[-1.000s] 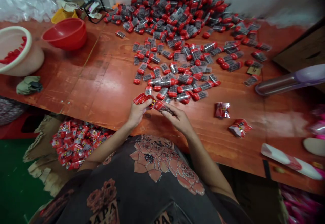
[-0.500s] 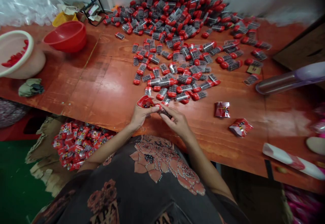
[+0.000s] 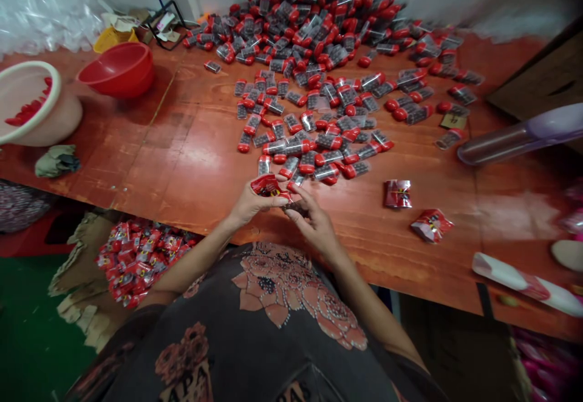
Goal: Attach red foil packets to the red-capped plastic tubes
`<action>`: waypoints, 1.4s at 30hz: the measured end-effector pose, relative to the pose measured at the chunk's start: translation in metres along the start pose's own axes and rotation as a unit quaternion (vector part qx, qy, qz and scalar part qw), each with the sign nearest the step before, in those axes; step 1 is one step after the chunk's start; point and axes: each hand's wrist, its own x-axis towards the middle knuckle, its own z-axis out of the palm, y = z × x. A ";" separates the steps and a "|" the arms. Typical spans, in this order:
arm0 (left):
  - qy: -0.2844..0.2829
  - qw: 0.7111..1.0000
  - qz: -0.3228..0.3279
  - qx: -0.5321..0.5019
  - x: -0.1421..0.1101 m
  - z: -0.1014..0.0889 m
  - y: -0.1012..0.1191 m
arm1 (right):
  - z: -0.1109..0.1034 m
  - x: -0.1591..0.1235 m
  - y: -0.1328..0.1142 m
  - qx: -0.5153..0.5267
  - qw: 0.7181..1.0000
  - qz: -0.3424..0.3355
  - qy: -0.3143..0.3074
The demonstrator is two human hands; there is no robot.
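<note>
My left hand [image 3: 248,204] is closed around a red printed wrapper [image 3: 265,184], just above the table's front edge. My right hand [image 3: 319,224] meets it, fingers curled around a small bottle [image 3: 297,207] with dark contents, partly hidden by the fingers. The bottle's end lies against the wrapper at my left thumb; whether it is inside cannot be made out. Right beyond my hands lie loose clear bottles [image 3: 328,173] with red caps and dark contents.
A large heap of bottles [image 3: 310,25] stands against the wall. To the left are a red bowl [image 3: 116,71] and a white bucket [image 3: 68,113]. Two folded red packets [image 3: 398,194] lie to the right, near a white roll [image 3: 501,273]. Below the edge sits a pile of red packets [image 3: 141,256].
My right fingers have shifted slightly around the bottle, and the wrapper in my left hand has tilted a little. The view has moved slightly.
</note>
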 end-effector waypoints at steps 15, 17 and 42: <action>0.190 0.970 0.049 -0.140 0.005 0.027 -0.014 | 0.009 -0.007 0.011 0.000 0.996 -0.049 0.071; 0.155 0.976 0.037 -0.151 0.002 0.030 -0.015 | 0.009 -0.007 0.010 0.047 0.996 -0.007 0.076; 0.053 0.998 -0.002 -0.029 -0.001 0.023 -0.025 | 0.016 -0.011 0.005 0.215 0.960 0.120 0.137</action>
